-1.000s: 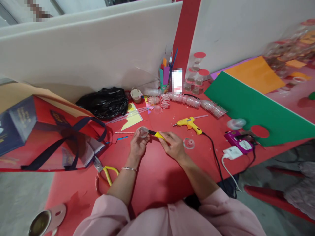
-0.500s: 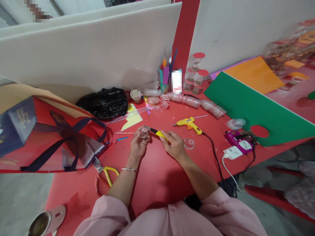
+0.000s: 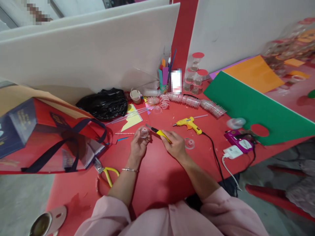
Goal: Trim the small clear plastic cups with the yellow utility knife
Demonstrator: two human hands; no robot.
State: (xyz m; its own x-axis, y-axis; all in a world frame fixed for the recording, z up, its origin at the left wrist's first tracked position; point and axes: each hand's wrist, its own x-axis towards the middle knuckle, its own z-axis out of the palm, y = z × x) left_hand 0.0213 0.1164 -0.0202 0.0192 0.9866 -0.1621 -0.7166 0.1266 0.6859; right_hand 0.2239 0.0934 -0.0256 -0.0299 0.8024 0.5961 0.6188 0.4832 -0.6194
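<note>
My left hand (image 3: 139, 146) holds a small clear plastic cup (image 3: 144, 131) between thumb and fingers above the red table (image 3: 157, 177). In my right hand (image 3: 176, 145) is a yellow and black cutter knife (image 3: 161, 133), its blade pointing left, just above and beside the cup's rim. Whether the blade touches the cup cannot be made out. Right of my right hand, another clear cup or lid (image 3: 189, 143) lies on the table. Behind it rests a yellow glue gun (image 3: 189, 124) with a black cable.
At left are a red and blue bag (image 3: 49, 131), a black plastic bag (image 3: 104, 103) and scissors (image 3: 107, 172). Stacked clear cups (image 3: 189, 101) lie behind. A green board (image 3: 256, 108) and purple box (image 3: 240, 141) are right; a mug (image 3: 41, 224) sits at front left.
The cutter knife has moved slightly, and its blade now shows a little above and right of the cup. My left hand holds the cup almost unmoved.
</note>
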